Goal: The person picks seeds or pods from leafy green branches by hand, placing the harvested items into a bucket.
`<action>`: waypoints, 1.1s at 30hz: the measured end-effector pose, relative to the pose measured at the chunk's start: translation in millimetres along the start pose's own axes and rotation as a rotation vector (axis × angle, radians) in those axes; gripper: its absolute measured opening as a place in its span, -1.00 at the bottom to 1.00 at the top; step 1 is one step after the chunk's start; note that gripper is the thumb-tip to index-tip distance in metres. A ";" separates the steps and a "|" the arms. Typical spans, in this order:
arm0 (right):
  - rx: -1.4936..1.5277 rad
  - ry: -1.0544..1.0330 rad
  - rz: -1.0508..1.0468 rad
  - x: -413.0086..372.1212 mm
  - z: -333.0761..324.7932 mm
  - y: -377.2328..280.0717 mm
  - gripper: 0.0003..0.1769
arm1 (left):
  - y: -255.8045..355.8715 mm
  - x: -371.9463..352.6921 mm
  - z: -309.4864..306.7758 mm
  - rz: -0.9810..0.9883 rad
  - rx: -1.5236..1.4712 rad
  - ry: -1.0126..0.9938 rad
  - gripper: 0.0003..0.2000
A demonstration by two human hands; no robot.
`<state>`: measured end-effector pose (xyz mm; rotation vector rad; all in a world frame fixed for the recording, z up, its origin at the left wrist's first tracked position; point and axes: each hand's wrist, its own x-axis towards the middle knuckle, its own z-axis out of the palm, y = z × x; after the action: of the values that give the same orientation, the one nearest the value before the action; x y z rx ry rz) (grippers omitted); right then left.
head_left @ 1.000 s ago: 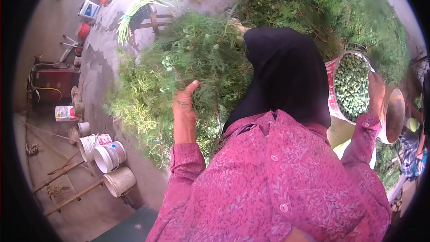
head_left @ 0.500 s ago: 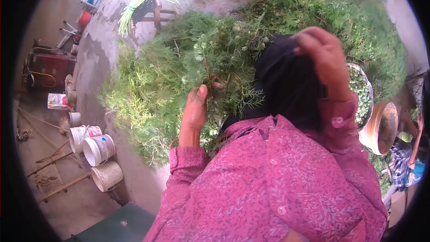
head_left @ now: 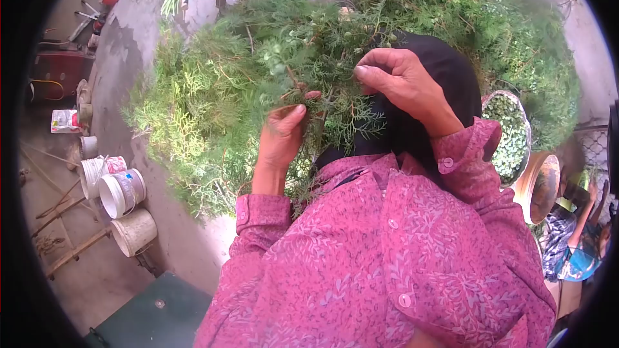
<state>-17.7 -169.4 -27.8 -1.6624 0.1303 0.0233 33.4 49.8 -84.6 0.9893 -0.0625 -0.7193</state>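
Sprig gripped in left hand | long axis slanted far-left, tip outward | right hand curled, grip indiscernible

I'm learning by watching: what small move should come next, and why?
Perhaps the right hand should pluck a small round green cone from the feathery green branch, since it hovers nearby, holding nothing visible, while the left hand grips the branch.

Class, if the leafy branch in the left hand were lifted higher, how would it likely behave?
The leafy branch would probably be floppy at its tips, where the sprays look thin and feathery. Its brown stem looks woody, suggesting a stiffer core. It might snag, since it overlaps the surrounding foliage.
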 end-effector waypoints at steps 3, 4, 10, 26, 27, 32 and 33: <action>0.056 -0.054 0.080 2.1 7.8 4.1 -0.76 | -9.1 6.5 -0.2 0.062 0.106 0.062 -0.70; 0.085 -0.070 0.072 3.6 11.2 7.3 -0.76 | -13.1 9.2 -1.4 0.113 0.211 0.073 -0.72; 0.105 -0.016 0.074 9.0 16.0 -3.0 -0.73 | -28.0 11.8 8.8 0.106 0.300 0.062 -0.73; -0.704 -0.130 -0.220 15.0 20.9 6.3 -0.60 | -30.5 17.0 18.0 0.148 0.534 0.038 -0.77; -0.607 -0.080 -0.226 9.5 18.3 6.8 -0.61 | -25.7 17.5 16.9 0.098 0.430 0.037 -0.73; -0.314 0.052 -0.082 -13.3 20.0 17.3 -0.65 | -14.9 26.7 -0.3 -0.114 0.256 0.034 -0.62; -0.314 0.053 -0.082 -13.1 20.8 20.8 -0.65 | -12.1 26.7 -2.7 -0.114 0.256 0.034 -0.62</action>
<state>-31.5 -149.7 -49.3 -1.9813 0.1015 -0.0657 48.6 32.2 -102.6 1.2577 -0.0704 -0.8126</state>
